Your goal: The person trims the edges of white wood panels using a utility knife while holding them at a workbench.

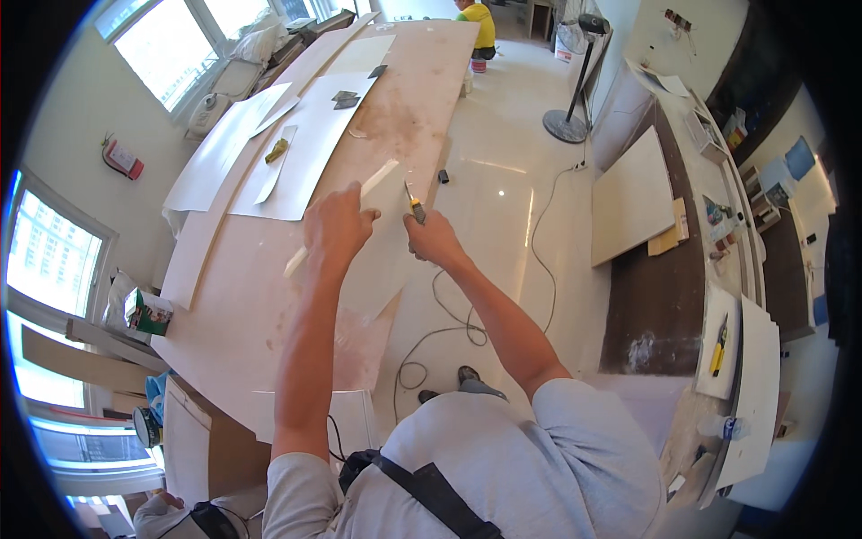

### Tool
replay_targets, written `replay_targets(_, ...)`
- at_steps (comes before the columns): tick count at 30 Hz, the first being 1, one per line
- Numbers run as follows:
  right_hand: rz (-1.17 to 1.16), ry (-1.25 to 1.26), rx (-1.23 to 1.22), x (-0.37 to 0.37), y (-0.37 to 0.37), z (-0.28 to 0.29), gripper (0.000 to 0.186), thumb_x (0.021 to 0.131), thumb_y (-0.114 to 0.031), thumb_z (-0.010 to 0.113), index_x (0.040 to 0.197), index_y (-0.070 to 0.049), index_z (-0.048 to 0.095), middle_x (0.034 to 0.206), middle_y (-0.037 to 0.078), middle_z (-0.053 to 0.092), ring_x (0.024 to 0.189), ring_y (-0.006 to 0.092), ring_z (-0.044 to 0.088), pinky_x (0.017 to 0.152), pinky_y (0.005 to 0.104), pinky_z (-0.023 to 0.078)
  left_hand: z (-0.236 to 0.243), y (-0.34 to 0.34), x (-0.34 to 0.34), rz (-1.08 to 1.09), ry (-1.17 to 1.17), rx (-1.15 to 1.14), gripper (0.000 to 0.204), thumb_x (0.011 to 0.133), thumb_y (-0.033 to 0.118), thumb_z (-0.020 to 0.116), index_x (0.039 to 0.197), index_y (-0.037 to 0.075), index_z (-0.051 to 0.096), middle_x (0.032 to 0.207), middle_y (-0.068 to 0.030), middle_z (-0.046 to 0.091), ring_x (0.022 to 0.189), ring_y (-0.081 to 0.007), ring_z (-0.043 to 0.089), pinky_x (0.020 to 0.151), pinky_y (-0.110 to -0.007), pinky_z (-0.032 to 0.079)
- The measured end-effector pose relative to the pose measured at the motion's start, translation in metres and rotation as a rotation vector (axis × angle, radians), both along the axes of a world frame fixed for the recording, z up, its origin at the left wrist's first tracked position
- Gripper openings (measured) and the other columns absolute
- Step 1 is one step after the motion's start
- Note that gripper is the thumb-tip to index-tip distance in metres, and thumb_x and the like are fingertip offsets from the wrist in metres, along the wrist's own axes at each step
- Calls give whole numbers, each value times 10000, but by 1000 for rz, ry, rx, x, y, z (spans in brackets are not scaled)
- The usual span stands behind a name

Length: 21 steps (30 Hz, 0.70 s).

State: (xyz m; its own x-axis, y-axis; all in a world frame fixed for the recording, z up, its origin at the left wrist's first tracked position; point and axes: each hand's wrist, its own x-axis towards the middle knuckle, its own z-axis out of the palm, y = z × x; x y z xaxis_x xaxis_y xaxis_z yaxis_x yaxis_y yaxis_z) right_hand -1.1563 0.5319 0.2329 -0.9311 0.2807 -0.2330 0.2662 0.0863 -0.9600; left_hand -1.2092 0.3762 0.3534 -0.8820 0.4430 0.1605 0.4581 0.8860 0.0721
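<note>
Knife (417, 212) is snug in the right grip (434, 239), fingers curled shut round it, blade aimed about 11 o'clock. Left grip (336, 225) is closed over the pale strip (381, 180)'s middle and clearly the nearer one; strip runs 7:30 to 1:30 over the bench (409, 99), far end just off the blade tip. Bench edge's beside the right grip, open floor (503, 229) at 3, white sheet (312, 166) farther out at 11.
</note>
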Motion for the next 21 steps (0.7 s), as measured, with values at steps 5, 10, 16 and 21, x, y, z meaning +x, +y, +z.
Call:
replay_targets(5,84,35,364,-10,16,-132,398,991,-349,519,885,9,660,775,176,730,702,354,731,699,476,576,0,3,3,23,2,5,392,860,375,815,999,41,665,897,-192,762,897,-391,738,801,-507,550)
replay_targets(10,157,-588,197,66,27,-236,331,948,-308,562,900,-26,729,718,160,735,619,294,731,679,441,586,-2,3,6,36,71,6,405,833,382,834,1025,51,702,842,-198,754,851,-397,739,811,-508,563)
replay_targets(16,-24,142,-88,28,-3,-113,362,1015,-372,611,1040,-12,638,673,99,677,565,215,687,600,380,549,-5,1,-2,36,56,5,423,824,405,833,1044,64,716,821,-201,746,846,-395,738,797,-507,567)
replay_targets(21,-31,163,-141,9,-6,-16,381,1025,-366,596,1016,13,629,667,99,673,563,219,687,599,359,558,-3,2,-1,61,41,-23,430,823,413,833,1043,63,716,811,-197,743,840,-395,734,797,-513,556)
